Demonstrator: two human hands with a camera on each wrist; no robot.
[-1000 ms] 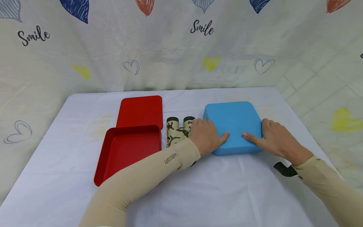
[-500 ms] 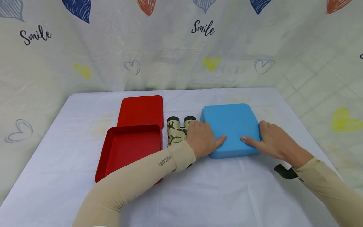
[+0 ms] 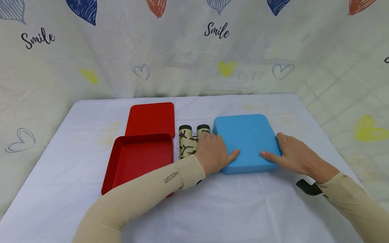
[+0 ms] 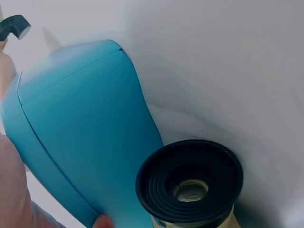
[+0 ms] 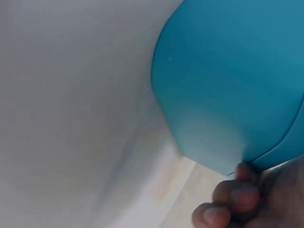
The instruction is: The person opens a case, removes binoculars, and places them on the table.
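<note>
A closed blue box (image 3: 247, 140) is held between my two hands over the right half of the table. My left hand (image 3: 213, 152) grips its left side, thumb on the top face. On the opposite side my right hand (image 3: 293, 153) grips it, thumb also on top and fingers down the side. A seam runs round the box (image 4: 90, 128) in the left wrist view. Camouflage binoculars (image 3: 186, 143) stand just left of the box, partly hidden by my left hand; one black eyepiece (image 4: 190, 178) shows close up. Whether the box touches the cloth I cannot tell.
Left of the binoculars lies an open red box (image 3: 143, 155), its inside bare, with its red lid (image 3: 151, 118) flat behind it. White cloth (image 3: 231, 209) covers the table. A printed curtain (image 3: 182, 47) hangs behind the far edge.
The blue box has come nearer to me and shifted a little left, with both hands on it. The red box and the binoculars have stayed in place.
</note>
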